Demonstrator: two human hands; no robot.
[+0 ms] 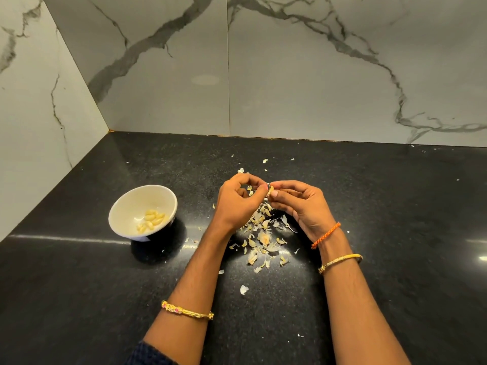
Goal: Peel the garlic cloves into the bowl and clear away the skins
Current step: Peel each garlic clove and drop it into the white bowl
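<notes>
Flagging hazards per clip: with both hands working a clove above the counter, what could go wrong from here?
1. The garlic clove, pinched between left hand and right hand, is held over the skins, not the bowl; if it slips, it may land among them.
2. Skins lie scattered widely across the dark counter, so small flakes could be missed when clearing.

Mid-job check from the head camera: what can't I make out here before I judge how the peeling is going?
- Garlic clove, head view: mostly covered by the fingertips of the left hand and right hand; how much skin remains is unclear.
- Skins pile: whether unpeeled cloves lie in it is unclear; pieces too small and jumbled.
- Bowl: peeled cloves overlap; no sure count.
</notes>
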